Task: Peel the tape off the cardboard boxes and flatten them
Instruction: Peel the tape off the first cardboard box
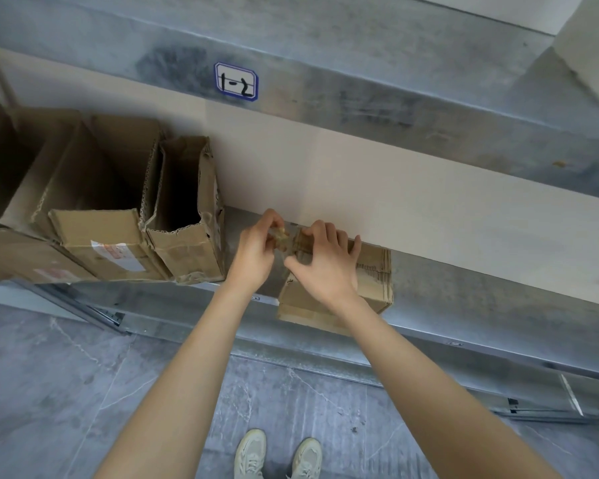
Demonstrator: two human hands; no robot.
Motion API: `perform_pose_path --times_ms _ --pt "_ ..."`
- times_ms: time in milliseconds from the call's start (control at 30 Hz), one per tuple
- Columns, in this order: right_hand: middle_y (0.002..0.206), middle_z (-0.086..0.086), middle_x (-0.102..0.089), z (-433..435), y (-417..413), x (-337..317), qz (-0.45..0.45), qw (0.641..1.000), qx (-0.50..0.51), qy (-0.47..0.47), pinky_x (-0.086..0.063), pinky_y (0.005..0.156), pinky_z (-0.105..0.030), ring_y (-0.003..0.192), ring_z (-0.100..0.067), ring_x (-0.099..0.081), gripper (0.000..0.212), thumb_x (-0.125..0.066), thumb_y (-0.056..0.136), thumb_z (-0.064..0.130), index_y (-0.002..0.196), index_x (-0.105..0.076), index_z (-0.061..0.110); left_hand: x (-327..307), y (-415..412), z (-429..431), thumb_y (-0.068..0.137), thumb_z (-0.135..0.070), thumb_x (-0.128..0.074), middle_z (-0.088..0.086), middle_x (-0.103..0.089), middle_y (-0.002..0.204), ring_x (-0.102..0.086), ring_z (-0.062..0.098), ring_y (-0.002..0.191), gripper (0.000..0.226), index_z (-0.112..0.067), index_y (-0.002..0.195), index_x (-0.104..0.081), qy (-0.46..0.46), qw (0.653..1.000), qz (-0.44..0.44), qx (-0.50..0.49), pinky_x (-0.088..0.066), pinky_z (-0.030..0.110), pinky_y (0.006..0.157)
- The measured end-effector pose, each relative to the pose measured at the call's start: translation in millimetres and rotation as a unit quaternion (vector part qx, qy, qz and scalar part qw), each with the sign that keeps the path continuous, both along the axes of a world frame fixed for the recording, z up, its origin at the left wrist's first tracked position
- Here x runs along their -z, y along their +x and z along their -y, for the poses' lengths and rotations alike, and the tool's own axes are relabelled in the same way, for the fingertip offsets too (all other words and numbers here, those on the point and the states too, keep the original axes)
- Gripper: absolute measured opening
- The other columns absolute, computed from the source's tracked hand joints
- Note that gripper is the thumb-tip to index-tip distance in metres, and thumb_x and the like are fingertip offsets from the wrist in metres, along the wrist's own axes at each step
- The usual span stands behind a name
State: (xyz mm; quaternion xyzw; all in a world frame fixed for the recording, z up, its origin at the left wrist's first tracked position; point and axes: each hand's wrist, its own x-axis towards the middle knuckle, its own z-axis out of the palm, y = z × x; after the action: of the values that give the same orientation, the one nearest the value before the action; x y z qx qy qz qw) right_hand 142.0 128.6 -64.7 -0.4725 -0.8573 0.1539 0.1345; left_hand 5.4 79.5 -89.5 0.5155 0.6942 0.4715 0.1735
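Now | left hand [256, 251] pinches tape [280, 238] wad, just left of box [374, 285] | right hand [325, 267] grips box top, fingers curled over its far edge | box sits under it on shelf [464, 292]

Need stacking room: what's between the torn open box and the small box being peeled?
Head view: the left hand, pinching crumpled tape, above bare metal shelf.

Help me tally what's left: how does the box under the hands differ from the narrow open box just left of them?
The box under the hands is low and small; the narrow open box is taller, its dark inside exposed. The right hand holds the first while the left hand pinches a tape wad; no hand touches the second. Both are brown corrugated cardboard on the metal shelf.
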Motion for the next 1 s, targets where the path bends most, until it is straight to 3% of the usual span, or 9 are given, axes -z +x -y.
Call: perform_pose_path --times_ms 133,233,300,400,533,667,767,900,1000 --pt "0.117 0.005 -0.049 1 1 -1 0.002 1.000 -0.001 -0.001 -0.014 0.113 -0.060 0.118 -0.025 -0.042 0.052 -0.054 0.074 0.053 0.116 -0.047 0.024 3 0 -3 0.077 0.018 -0.039 0.010 -0.060 0.079 -0.058 0.027 0.071 0.033 -0.010 0.091 -0.048 -0.021 0.999 -0.009 -0.027 -0.048 0.038 0.064" --pt "0.117 0.005 -0.049 4 5 1 0.006 1.000 -0.012 0.011 -0.014 0.114 -0.058 0.116 -0.023 -0.042 0.052 -0.052 0.072 0.052 0.115 -0.047 0.024 -19 -19 -11 0.087 0.015 -0.039 0.009 -0.056 0.081 -0.052 0.011 0.070 0.028 -0.008 0.096 -0.053 -0.012 0.993 0.023 -0.111 -0.038 0.010 0.062" --pt "0.117 0.005 -0.050 4 5 0 0.007 1.000 -0.010 0.009 -0.013 0.115 -0.058 0.117 -0.023 -0.042 0.052 -0.051 0.072 0.053 0.116 -0.047 0.025 -39 -30 -18 0.088 0.016 -0.039 0.006 -0.055 0.083 -0.051 0.011 0.069 0.028 -0.001 0.103 -0.056 0.002 0.994 -0.006 -0.113 -0.038 0.005 0.061" --pt "0.118 0.005 -0.051 4 5 1 0.001 1.000 -0.010 0.006 -0.011 0.115 -0.058 0.118 -0.023 -0.044 0.052 -0.055 0.075 0.055 0.117 -0.048 0.025 -50 -27 -15 0.085 0.018 -0.041 0.004 -0.062 0.089 -0.063 0.012 0.076 0.033 -0.008 0.100 -0.054 0.026 0.996 0.027 -0.083 -0.053 0.017 0.066" --pt "0.122 0.009 -0.054 1 12 0 -0.032 0.999 -0.018 -0.001 -0.005 0.118 -0.055 0.123 -0.017 -0.043 0.048 -0.057 0.083 0.062 0.115 -0.052 0.027 -43 -15 1 0.088 0.017 -0.050 0.018 -0.064 0.103 -0.066 0.014 0.084 0.038 -0.021 0.091 -0.053 0.068 0.969 0.222 -0.081 -0.061 0.036 0.075" --pt "0.128 0.020 -0.053 0 12 -3 -0.135 0.989 -0.011 -0.066 0.006 0.118 -0.048 0.127 -0.009 -0.043 0.027 -0.058 0.087 0.054 0.108 -0.062 0.037 -46 -9 16 0.089 0.016 -0.056 0.019 -0.063 0.110 -0.068 0.028 0.098 0.031 -0.013 0.101 -0.057 0.093 0.945 0.304 -0.077 -0.061 0.035 0.074" --pt "0.120 0.027 -0.059 -2 17 -7 -0.202 0.971 -0.020 -0.124 0.012 0.117 -0.047 0.125 -0.003 -0.046 0.025 -0.055 0.081 0.047 0.104 -0.065 0.046 -47 2 23 0.089 0.014 -0.058 0.009 -0.065 0.101 -0.069 0.029 0.097 0.026 -0.008 0.102 -0.059 0.112 0.916 0.379 -0.071 -0.060 0.031 0.075" --pt "0.126 0.027 -0.056 -3 20 -14 -0.212 0.964 -0.047 -0.155 0.017 0.114 -0.043 0.129 -0.002 -0.042 0.025 -0.055 0.078 0.046 0.100 -0.062 0.054 -50 12 26 0.091 0.010 -0.060 0.005 -0.068 0.099 -0.070 0.029 0.099 0.023 -0.009 0.103 -0.062 0.131 0.893 0.423 -0.077 -0.059 0.031 0.078" --pt "0.125 0.028 -0.056 -3 20 -15 -0.216 0.962 -0.042 -0.159 0.016 0.115 -0.045 0.128 -0.001 -0.043 0.026 -0.054 0.077 0.055 0.102 -0.062 0.051 -53 19 28 0.092 0.010 -0.057 0.008 -0.068 0.099 -0.072 0.025 0.095 0.022 -0.002 0.109 -0.062 0.136 0.897 0.416 -0.060 -0.060 0.034 0.081"
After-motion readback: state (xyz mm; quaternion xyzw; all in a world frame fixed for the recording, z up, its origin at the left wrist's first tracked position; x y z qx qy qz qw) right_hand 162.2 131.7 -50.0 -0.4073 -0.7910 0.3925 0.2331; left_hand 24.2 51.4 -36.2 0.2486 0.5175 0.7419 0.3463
